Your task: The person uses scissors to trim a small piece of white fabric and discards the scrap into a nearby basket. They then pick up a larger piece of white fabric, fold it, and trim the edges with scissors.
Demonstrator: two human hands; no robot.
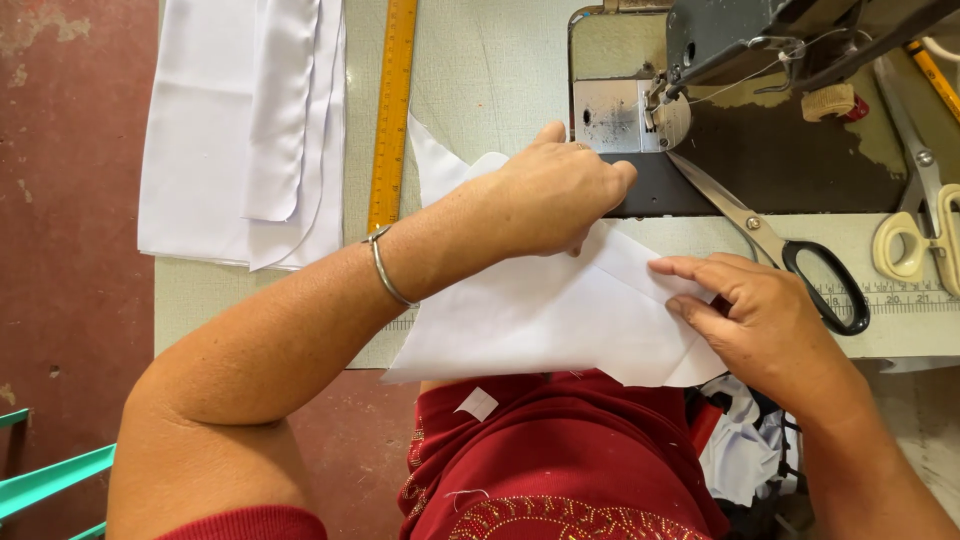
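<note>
Both hands, left hand (555,195) and right hand (745,310), press flat, ungripping, on white fabric (540,320) at the table's (480,70) front edge; black-handled scissors (790,255) lie beside, fingertips partly hidden.

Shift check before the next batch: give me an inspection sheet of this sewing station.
Surface: pale green table, worn; printed measuring scale along its front edge.
Job's things: white fabric piece, folded, flat on the table and hanging over its front edge; sewing machine with metal needle plate just beyond it.
Clutter: stack of white cloth at far left; yellow ruler; black-handled scissors; cream-handled scissors; thread spool.
Grips: left hand presses the fabric near the plate; right hand pins its folded edge with its fingertips.
Cables: nothing seen; only sewing thread at the machine head.
Surroundings: red floor; teal frame lower left; cloth scraps by the lap.
</note>
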